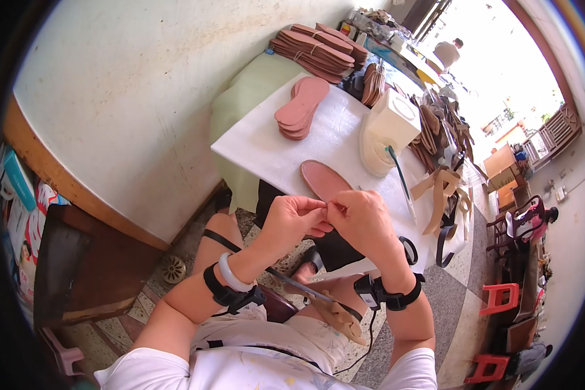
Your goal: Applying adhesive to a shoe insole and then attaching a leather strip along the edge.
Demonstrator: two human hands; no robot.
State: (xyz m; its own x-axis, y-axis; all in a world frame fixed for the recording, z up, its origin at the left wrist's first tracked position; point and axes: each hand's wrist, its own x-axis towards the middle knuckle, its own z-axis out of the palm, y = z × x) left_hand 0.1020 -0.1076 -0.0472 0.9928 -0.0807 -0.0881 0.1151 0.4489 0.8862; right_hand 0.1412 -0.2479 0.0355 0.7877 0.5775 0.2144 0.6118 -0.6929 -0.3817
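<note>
My left hand and my right hand meet fingertip to fingertip above the near edge of the white work board. Both are closed in a pinch; whatever lies between the fingertips is too small or hidden to make out. Just beyond them a single pinkish-brown shoe sole with a darker rim lies on the board, its near end covered by my right hand. Across my lap rests a tan strap piece beside a long dark strip.
A pile of pink insoles lies farther back, with tied bundles of soles behind. Right of it stands a cream container with a green-handled brush. Tan straps hang off the right edge. Red stools stand at far right.
</note>
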